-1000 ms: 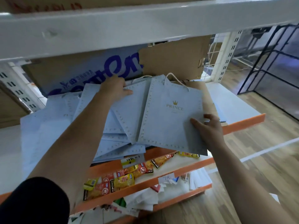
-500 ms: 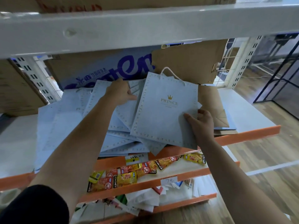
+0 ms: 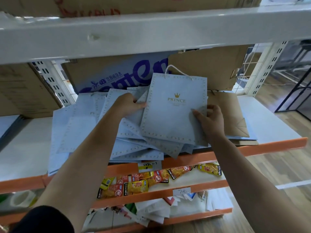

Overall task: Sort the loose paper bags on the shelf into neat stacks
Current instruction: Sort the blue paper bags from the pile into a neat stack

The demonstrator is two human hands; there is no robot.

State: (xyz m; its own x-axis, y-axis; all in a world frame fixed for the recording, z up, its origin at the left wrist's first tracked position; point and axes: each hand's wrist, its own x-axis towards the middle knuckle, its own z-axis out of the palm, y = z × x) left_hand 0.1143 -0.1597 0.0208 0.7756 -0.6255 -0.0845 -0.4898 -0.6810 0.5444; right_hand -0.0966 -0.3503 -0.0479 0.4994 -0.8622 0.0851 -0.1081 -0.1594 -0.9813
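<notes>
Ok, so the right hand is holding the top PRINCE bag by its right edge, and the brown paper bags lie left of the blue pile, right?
Not quite. The brown paper bags lie right of the blue pile, not left; the head view shows it. The rest stands: the right hand holds the top PRINCE bag by its right edge.

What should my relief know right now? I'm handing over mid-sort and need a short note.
Left hand: grips bags in the blue pile, beside the top bag.
Right hand: holds the top bag's right edge, thumb on its face.
Things: the blue pile lies fanned and crooked on the shelf, some corners over the front edge; brown bags lie to its right.
Done: no neat stack shows.
Left: square the blue bags into stacks, likely the brown ones separately.
</notes>
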